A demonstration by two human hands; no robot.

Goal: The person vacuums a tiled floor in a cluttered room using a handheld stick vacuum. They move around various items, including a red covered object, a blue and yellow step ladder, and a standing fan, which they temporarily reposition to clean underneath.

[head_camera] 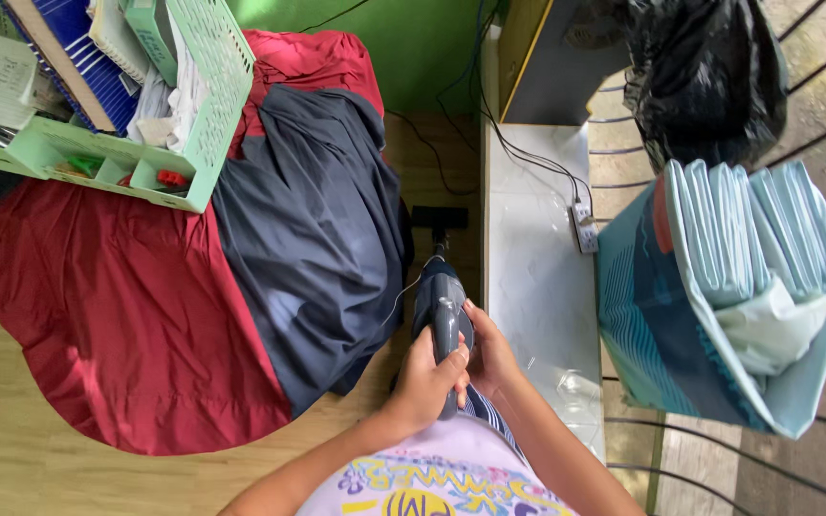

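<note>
Both hands clench the grey vacuum cleaner point(444, 320) handle, left hand point(425, 380) just below the right hand point(489, 355). Its long axis runs straight away from the person to the black floor nozzle point(439, 217) on the wooden floor point(11, 459), beside the red-and-grey cloth point(308, 229).

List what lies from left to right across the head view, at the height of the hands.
Red cloth → dark grey cloth → left hand and right hand, both on the grey vacuum handle → white shelf top → light blue bag.
</note>
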